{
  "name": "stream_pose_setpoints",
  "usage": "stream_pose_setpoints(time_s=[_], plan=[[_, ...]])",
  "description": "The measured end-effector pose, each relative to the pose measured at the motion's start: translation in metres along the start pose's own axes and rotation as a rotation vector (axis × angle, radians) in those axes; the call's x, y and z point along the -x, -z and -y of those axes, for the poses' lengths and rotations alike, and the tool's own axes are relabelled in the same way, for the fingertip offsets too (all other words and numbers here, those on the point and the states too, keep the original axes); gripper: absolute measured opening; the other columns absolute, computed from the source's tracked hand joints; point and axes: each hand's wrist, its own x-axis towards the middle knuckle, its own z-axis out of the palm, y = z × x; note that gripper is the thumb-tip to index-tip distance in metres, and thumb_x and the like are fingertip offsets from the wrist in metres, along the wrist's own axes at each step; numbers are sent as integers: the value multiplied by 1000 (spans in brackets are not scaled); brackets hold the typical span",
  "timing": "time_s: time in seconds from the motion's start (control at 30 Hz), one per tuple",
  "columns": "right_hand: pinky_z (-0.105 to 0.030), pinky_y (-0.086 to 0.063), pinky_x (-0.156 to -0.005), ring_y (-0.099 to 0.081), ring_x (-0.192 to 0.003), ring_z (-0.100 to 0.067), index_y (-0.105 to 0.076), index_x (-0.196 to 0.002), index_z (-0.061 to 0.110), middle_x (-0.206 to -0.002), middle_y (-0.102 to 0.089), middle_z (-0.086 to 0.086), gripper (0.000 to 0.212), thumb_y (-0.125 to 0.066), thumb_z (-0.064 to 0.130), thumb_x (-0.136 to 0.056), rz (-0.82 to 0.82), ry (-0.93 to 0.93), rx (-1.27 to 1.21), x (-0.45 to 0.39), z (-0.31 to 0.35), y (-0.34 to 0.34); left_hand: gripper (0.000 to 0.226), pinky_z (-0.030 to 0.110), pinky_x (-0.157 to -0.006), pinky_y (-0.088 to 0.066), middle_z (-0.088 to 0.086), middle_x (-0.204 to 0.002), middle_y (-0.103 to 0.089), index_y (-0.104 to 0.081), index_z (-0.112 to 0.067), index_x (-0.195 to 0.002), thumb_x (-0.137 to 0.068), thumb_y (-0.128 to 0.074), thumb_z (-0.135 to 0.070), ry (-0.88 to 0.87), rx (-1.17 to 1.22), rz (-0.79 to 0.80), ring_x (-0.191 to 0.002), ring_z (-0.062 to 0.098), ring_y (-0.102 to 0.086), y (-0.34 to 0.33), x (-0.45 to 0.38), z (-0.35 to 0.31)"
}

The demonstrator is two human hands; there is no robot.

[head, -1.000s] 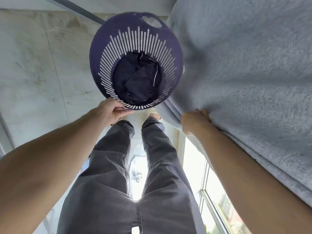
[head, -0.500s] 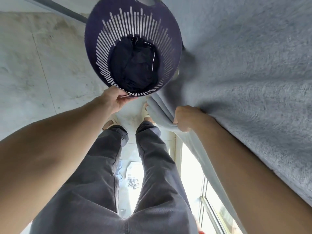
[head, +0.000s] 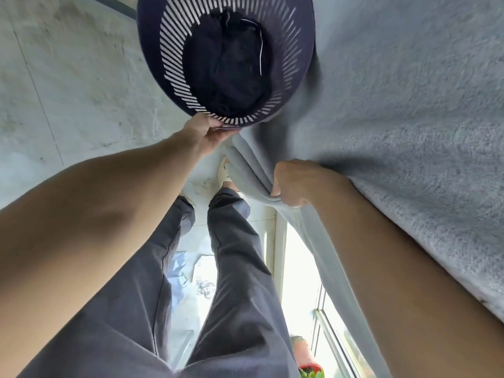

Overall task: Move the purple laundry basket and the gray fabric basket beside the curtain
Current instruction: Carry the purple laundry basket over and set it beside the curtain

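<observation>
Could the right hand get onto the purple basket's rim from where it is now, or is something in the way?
Probably not at once. The right hand is gripping a fold of the curtain and would have to let go first. The purple basket, held by the left hand, sits close by, with only curtain folds between.

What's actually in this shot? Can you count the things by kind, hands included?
Baskets: 1, the purple laundry basket
Dark clothes in it: 1 bundle
Curtains: 1, the grey curtain
Hands: 2, left hand gripping the basket rim, right hand gripping the curtain
Total: 5
</observation>
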Motion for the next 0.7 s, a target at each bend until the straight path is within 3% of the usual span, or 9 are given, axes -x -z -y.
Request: stream_pose_setpoints(time_s=[0.13,0.3,0.37,0.5,0.57,0.63,0.7], plan=[[-31,-51,-81,-63,-108,-32,-62,-133,17,-130,-64,-8,47,-49,1,-90,-8,15,4,-1,-1,3,30,52,-63,-61,33,-110,-65,-52,11,-127,-98,-47,4,130,-140,37,-96,46,-67,-15,2,13],[-32,-51,-83,-63,-104,-30,-61,-133,15,-129,-65,-8,43,-49,4,-93,-1,22,13,3,0,8,20,46,-68,-61,22,-112,-67,-58,2,-107,-101,-44,-11,185,-251,-16,-91,32,-68,-20,11,8],[-32,-53,-82,-60,-92,-27,-62,-132,14,-127,-66,-7,43,-49,3,-93,7,23,22,2,1,10,19,43,-77,-61,14,-108,-71,-59,-4,-109,-99,-43,-9,118,-262,-125,-86,24,-71,-10,8,-1],[-34,-55,-82,-60,-89,-27,-63,-131,15,-124,-68,-5,43,-49,3,-91,10,21,46,-5,2,10,42,30,-70,-62,7,-114,-71,-50,-19,-138,-97,-47,-9,-208,-238,-328,-85,17,-74,19,-2,-28],[-34,-55,-81,-60,-89,-26,-64,-130,16,-124,-68,-4,45,-48,2,-91,23,16,47,-7,2,10,45,29,-69,-62,2,-113,-72,-49,-25,-140,-97,-52,-11,-285,-264,-236,-88,16,-75,26,-1,-38],[-35,-55,-81,-59,-87,-26,-64,-130,17,-123,-68,-4,44,-50,3,-91,25,14,53,-8,1,10,47,33,-74,-62,-3,-112,-74,-53,-29,-139,-98,-49,-6,-220,-284,-107,-95,13,-74,27,5,-43],[-34,-54,-80,-57,-86,-27,-65,-130,17,-123,-68,-6,42,-51,5,-92,19,20,75,-7,3,10,43,42,-88,-58,-5,-124,-68,-57,-32,-134,-100,-47,-8,-91,-331,20,-108,17,-68,32,15,-49]])
